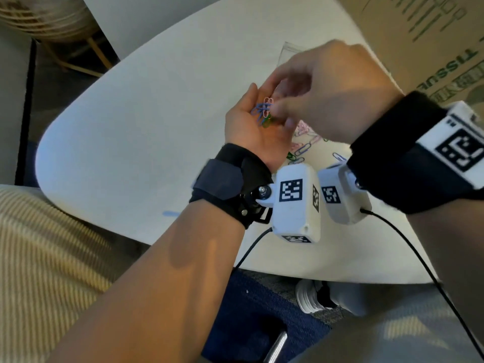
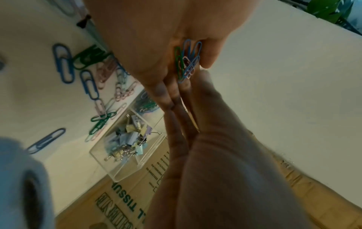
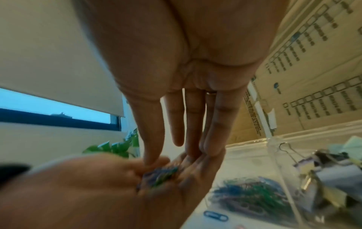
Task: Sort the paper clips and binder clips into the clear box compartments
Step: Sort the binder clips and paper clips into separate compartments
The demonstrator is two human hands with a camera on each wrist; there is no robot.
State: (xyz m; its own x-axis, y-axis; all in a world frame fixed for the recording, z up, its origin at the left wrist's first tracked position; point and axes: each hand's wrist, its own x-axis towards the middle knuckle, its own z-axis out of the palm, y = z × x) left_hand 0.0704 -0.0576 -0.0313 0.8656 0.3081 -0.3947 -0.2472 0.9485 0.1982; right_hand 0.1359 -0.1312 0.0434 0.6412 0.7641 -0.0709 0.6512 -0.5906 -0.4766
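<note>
left hand (image 1: 255,132), centre of head view: palm up, fingers straight, cupping a small bunch of paper clips (image 1: 263,112). right hand (image 1: 327,93), just right of it: fingers extended, tips down on the bunch; whether pinching a clip, cannot tell. more loose clips (image 2: 88,80) scattered at upper left of left wrist view, on the white table (image 1: 131,142). clear box (image 2: 125,156) at centre of that view: nearer compartment with binder clips (image 2: 127,139), farther one with paper clips. clips judged light, stiff, thin wire with a smooth coating; prone to tangling and to slipping off a tilted palm; best pinched across the flat loops, or tipped out together over the compartment. table smooth, pale, round-edged. cardboard carton (image 1: 432,48) at upper right, touching the box; window blind (image 3: 49,54) and leafy plant (image 3: 117,147) at left of right wrist view.
</note>
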